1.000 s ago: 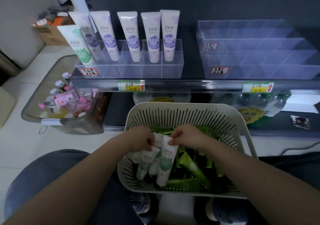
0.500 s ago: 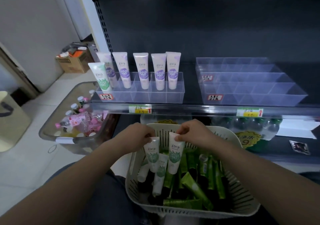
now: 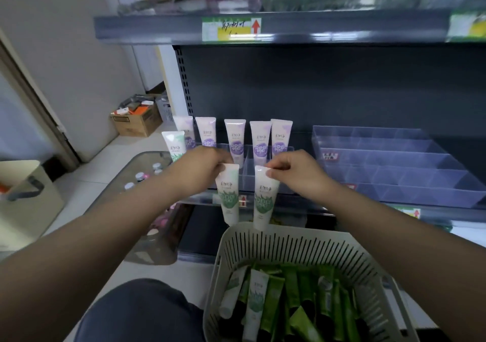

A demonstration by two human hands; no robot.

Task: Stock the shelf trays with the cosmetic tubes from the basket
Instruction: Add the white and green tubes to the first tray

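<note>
The dark shelf [image 3: 292, 206] bears a clear left tray [image 3: 248, 174] of upright tubes [image 3: 260, 141] and, apart, a clear right tray [image 3: 394, 176].

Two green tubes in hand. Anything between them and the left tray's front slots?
Nothing visible except the clear tray's own front wall. The left hand and right hand pinch the left tube and right tube hanging low before it, so they likely need lifting over. Front slots behind look free; purple tubes fill the back row.

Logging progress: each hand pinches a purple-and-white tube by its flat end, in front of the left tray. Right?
Only the colour is wrong. In the head view the left tube and right tube, pinched by the left hand and right hand, are green and white; purple tubes stand in the left tray.
</note>
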